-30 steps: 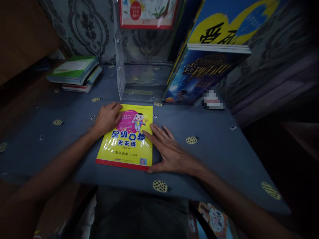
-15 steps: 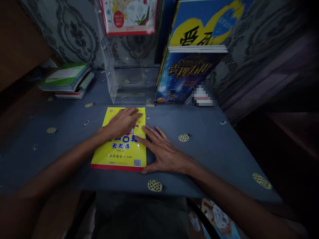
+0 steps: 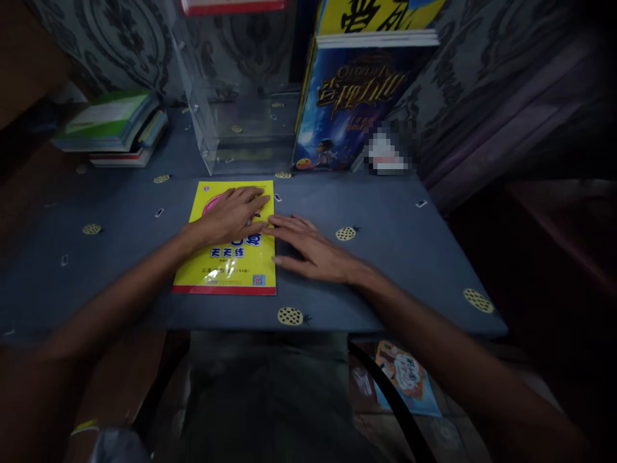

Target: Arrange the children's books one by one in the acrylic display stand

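Note:
A yellow workbook (image 3: pixel 231 267) with a red bottom strip lies closed and face up near the front of the table. My left hand (image 3: pixel 229 215) rests flat across its upper half, fingers stretched out, covering part of the cover picture and title. At the workbook's right edge is my right hand (image 3: pixel 311 249), its fingers extended and the thumb apart. Its fingertips reach the cover's edge, close to the left hand's fingers. Neither hand grips anything.
A clear acrylic rack (image 3: pixel 207 138) stands behind the workbook, with a dark blue book (image 3: pixel 344 106) upright at its right. A stack of books (image 3: pixel 113 125) sits at the back left of the patterned tablecloth (image 3: pixel 385 283). Another book (image 3: pixel 407 376) lies below the table.
The view has tilted down, so everything sits higher in the picture. My right hand has shifted up along the workbook's edge, its thumb leaving the lower corner. The left hand stays on the cover.

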Tool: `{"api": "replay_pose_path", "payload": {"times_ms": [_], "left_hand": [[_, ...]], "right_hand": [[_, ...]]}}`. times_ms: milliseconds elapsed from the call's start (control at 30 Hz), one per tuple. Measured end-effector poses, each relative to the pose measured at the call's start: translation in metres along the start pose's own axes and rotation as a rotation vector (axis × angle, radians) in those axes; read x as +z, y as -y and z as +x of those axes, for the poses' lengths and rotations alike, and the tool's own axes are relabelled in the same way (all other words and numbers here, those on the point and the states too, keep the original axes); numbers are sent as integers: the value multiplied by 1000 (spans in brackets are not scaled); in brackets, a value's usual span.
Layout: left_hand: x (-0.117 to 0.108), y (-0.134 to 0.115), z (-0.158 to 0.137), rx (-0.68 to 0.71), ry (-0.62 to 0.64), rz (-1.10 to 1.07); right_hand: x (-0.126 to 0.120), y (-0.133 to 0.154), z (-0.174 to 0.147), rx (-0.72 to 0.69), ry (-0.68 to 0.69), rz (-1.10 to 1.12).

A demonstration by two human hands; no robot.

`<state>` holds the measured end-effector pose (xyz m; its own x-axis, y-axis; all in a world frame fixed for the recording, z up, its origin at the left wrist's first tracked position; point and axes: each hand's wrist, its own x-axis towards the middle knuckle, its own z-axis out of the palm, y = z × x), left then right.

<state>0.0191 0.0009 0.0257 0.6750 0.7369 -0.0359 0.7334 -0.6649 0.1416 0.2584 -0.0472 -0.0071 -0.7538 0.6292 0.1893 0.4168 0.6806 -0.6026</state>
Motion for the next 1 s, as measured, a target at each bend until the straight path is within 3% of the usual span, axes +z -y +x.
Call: {"api": "replay_pose_path", "payload": {"times_ms": [167,367,567,767,833,933,1000], "left_hand": [[2,-31,-48,33,90,-22],[18,-61,-77,33,15,-56],[36,-62,-85,6,-113,-103],[23,-40,-96,52,-50,-194],[19,-23,-99,-63,-76,-205],[20,3,-102,-426,-205,-163],[24,16,-103,-567,-260,-193]], "right_hand": [[-7,-8,2,5,-170,140],[3,4,2,37,-115,-45],[18,22,-4,54,24,-152],[16,22,-6,80,102,-179],[13,22,-6,96,138,-166],[7,23,-4,126,174,-123],[4,26,-3,138,177,-77]]}}
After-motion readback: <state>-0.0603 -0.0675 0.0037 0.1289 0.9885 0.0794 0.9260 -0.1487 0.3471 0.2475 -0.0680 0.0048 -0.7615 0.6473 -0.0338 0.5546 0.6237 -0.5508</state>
